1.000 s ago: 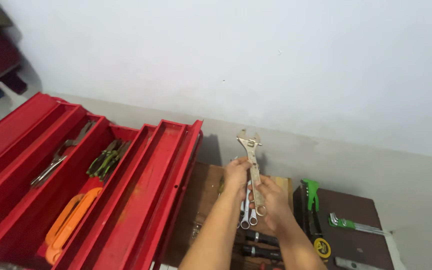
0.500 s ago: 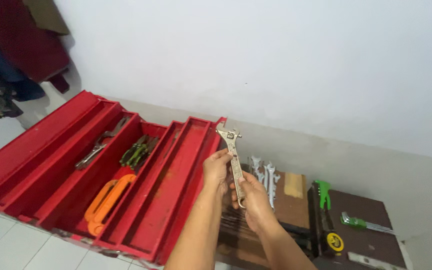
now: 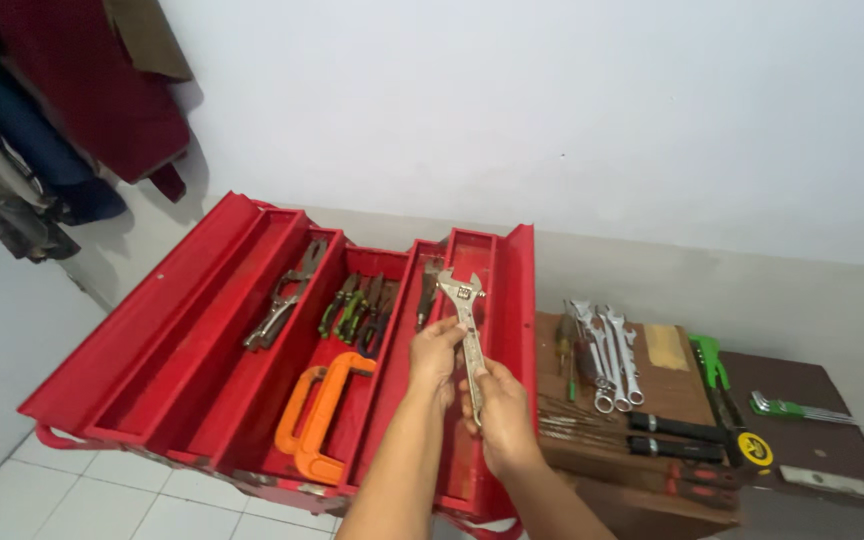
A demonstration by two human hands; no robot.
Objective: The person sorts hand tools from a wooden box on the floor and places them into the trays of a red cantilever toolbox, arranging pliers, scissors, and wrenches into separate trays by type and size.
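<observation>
- While both hands meet over the open red metal cantilever toolbox (image 3: 202, 330), they grip one silver adjustable wrench (image 3: 466, 330) between them.
- Left hand (image 3: 434, 355): fingers pinched on the wrench shaft just below the head, thumb side toward the camera.
- Right hand (image 3: 502, 415): closed round the lower end of the handle, hiding its tip.
- Hands sit close together, nearly touching, one above the other along the wrench.
- Wrench stands roughly upright, slightly tilted, head up and away from the person, jaw end at the top. It hovers above the toolbox's right-hand trays, not resting in any of them.
- Toolbox trays are fanned open. Left tray holds large grey steel pliers (image 3: 287, 295). Middle well holds an orange plastic-framed saw handle (image 3: 317, 405) and a bunch of green-and-black handled pliers (image 3: 352, 305). A dark tool lies in the tray just left of the wrench head; can't tell what kind.
- Right of the toolbox, touching or just beside it: brown wooden board (image 3: 667, 345) carrying a row of silver combination spanners (image 3: 607, 350), thin metal rods and two black cylindrical handles (image 3: 677, 435).
- Further right: dark brown tabletop (image 3: 802, 385) with a green-handled tool (image 3: 712, 360), a green-holdered set of hex keys (image 3: 797, 408) and a yellow-and-black tape measure (image 3: 754, 450).
- Clothes in red, blue and brown (image 3: 62, 110) hang on the white wall, top left.
- Floor below is white tile (image 3: 82, 500).
</observation>
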